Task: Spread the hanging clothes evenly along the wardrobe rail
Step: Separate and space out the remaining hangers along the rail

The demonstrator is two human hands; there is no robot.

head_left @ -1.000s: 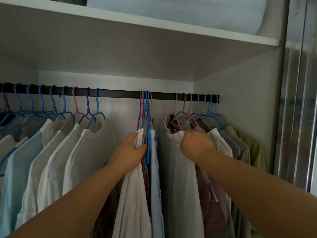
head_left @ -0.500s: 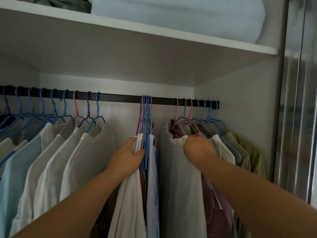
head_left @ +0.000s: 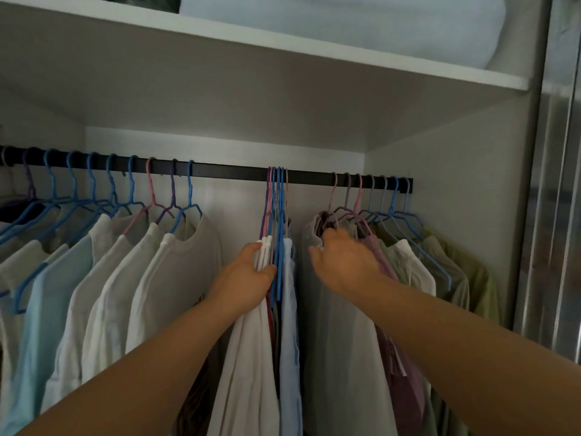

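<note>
Now mid-rail [head_left: 232,170] step — left hand [head_left: 248,278] pinches tight middle bunch [head_left: 276,247] under rail; right hand [head_left: 342,262] curls into collar of pale shirt [head_left: 333,341], first of right group. Next, likely — slide bunched hangers apart into bare rail gaps either side.

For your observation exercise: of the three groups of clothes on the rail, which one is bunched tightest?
The middle group, gripped by the left hand: its hooks touch one another on the rail, while the left group and right group have spaced hooks.
</note>
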